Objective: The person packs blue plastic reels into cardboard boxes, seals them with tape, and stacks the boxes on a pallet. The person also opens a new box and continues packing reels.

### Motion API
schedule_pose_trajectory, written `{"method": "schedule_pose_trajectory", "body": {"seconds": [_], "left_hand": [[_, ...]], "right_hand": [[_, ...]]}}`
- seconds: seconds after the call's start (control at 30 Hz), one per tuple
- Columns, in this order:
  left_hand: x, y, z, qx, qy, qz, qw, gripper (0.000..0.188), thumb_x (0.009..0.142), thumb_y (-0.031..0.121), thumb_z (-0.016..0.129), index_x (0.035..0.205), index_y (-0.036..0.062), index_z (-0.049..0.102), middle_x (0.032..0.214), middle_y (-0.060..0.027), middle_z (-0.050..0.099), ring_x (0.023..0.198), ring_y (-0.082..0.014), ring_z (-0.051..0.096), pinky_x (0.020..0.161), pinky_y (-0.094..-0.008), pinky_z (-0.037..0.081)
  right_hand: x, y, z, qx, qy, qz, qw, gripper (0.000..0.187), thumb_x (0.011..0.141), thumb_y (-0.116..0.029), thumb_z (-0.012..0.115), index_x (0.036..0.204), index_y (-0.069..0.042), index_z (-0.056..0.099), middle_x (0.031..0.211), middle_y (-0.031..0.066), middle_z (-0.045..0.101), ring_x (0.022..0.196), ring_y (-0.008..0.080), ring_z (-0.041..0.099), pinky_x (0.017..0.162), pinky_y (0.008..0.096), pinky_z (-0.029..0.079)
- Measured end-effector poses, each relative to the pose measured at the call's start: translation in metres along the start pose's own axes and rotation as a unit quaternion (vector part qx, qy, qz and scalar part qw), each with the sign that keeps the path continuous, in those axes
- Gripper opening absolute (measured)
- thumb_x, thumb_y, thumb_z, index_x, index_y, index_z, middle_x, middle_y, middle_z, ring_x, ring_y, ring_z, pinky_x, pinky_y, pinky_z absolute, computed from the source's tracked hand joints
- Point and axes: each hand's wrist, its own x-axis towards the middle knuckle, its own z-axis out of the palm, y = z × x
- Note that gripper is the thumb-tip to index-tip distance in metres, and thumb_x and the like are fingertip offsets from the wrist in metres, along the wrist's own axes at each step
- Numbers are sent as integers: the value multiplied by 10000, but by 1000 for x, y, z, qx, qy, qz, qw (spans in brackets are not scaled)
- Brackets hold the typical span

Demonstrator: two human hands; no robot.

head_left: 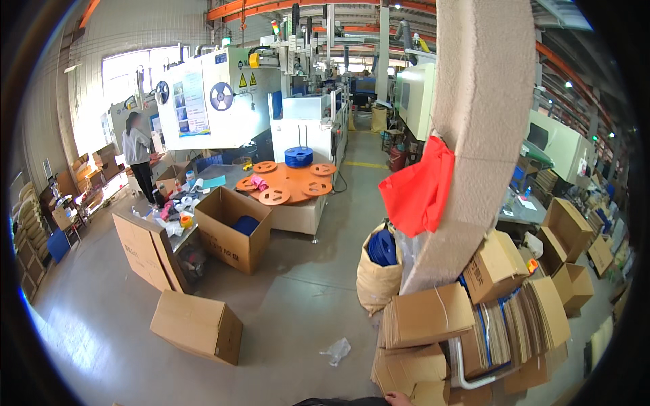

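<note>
At the lower edge, only a small part of my right hand (398, 399) shows, with dark clothing (342, 401) beside it. Its fingers are mostly cut off, so whether it holds anything cannot be made out. Closest to it are flattened brown cartons (413, 371) at the foot of a stack. My left hand is out of view. A closed cardboard box (186, 323) stands on the floor to the left. Behind it, an open cardboard box (233, 230) has blue reels (245, 224) inside.
A round orange table (292, 193) carries reels and a blue stack (298, 157). To the right rise a pillar (474, 135) with red cloth (421, 189) and a sack (376, 277) of blue reels. Crumpled plastic (336, 351) lies on the floor. A person (137, 155) stands far left.
</note>
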Motion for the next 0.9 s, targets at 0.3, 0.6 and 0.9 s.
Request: {"method": "schedule_pose_trajectory", "body": {"seconds": [0.3,0.6,0.9], "left_hand": [[84,20,-77,-94,49,-211,972,374,960,383,415,951,77,631,940,-189,638,881,-333,585,809,-485,467],[326,125,-155,-35,-34,-227,973,290,972,268,466,1043,34,622,1039,-200,640,967,-311,623,864,-448,501],[774,417,-326,-74,96,67,990,375,1014,274,470,1281,39,589,1292,-150,622,1201,-289,590,1040,-356,456]], "right_hand": [[238,-200,-75,-43,-103,-165,980,505,910,-465,624,1229,-75,657,1140,148,705,1045,295,670,901,387,522],[469,-424,-138,-113,-172,-259,944,500,922,-451,615,1265,-87,633,1202,124,686,1101,300,651,950,391,502],[680,-474,-282,-174,-106,-145,968,486,919,-494,590,1222,-122,674,1187,127,688,1102,319,637,964,417,488]]}}
